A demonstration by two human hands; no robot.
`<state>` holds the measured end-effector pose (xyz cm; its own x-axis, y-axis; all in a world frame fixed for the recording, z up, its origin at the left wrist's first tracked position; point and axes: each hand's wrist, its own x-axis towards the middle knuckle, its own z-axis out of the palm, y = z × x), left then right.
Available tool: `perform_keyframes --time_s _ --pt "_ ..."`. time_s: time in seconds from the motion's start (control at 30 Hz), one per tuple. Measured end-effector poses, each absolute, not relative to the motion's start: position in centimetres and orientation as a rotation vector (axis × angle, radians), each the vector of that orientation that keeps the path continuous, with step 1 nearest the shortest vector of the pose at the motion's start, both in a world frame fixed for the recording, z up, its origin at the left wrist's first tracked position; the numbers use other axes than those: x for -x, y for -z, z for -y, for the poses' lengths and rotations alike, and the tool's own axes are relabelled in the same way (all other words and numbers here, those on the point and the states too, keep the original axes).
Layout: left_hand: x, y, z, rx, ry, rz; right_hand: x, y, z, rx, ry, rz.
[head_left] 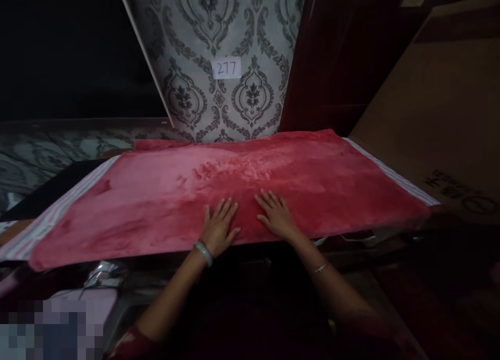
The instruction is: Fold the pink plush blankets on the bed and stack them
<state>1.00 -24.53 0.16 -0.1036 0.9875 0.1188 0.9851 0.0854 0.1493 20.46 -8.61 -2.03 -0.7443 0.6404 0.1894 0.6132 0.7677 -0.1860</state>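
Note:
A pinkish-red plush blanket [312,167] lies spread flat over a table, its pile brushed into lighter and darker patches. Beneath it, a striped cloth [74,193] shows along the left and right sides. My left hand [217,230] rests on the blanket near its front edge, palm down with fingers spread; a pale bangle circles that wrist. Flat on the blanket to the right is my right hand [277,216], fingers apart, a thin bracelet on the forearm. Neither hand holds anything.
Patterned wallpaper with a paper label [226,67] reading 277 stands behind the blanket. A dark screen [78,52] is at back left. A large cardboard box [441,110] leans at right, beside a dark red door [332,52]. A pink surface [88,308] sits low at left.

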Motion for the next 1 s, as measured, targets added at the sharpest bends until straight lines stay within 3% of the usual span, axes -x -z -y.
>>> perform_keyframes --time_s 0.5,0.67,1.0 --pt "-1.1 3.1 29.6 -2.189 -0.227 -2.551 -28.7 6.9 12.0 0.961 0.167 2.507" --pt "-2.4 3.8 28.4 -2.199 -0.38 -2.646 -25.9 7.5 14.5 0.877 0.186 2.481" --pt "-1.6 4.3 28.8 -2.721 -0.765 -2.24 -26.0 8.5 14.8 0.511 -0.018 2.2"
